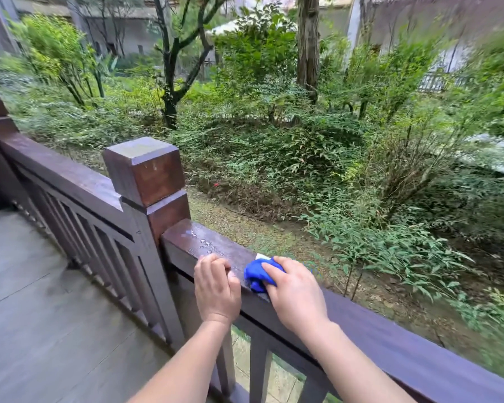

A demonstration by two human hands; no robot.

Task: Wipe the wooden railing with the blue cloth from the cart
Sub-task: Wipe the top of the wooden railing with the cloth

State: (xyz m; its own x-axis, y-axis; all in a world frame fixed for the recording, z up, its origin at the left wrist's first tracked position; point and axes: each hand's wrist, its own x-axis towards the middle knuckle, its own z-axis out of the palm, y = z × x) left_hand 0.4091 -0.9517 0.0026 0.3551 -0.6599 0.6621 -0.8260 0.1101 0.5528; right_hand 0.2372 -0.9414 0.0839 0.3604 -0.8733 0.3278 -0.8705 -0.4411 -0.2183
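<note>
A dark brown wooden railing runs from a square corner post toward the lower right. Water drops lie on its top face near the post. My right hand presses a bunched blue cloth onto the rail's top. My left hand rests just left of the cloth, fingers curled over the rail's top edge, holding nothing else. The cart is out of view.
A second railing section with vertical slats runs from the post toward the far left. Grey deck boards lie at lower left. Beyond the rail are shrubs, trees and a dirt path below.
</note>
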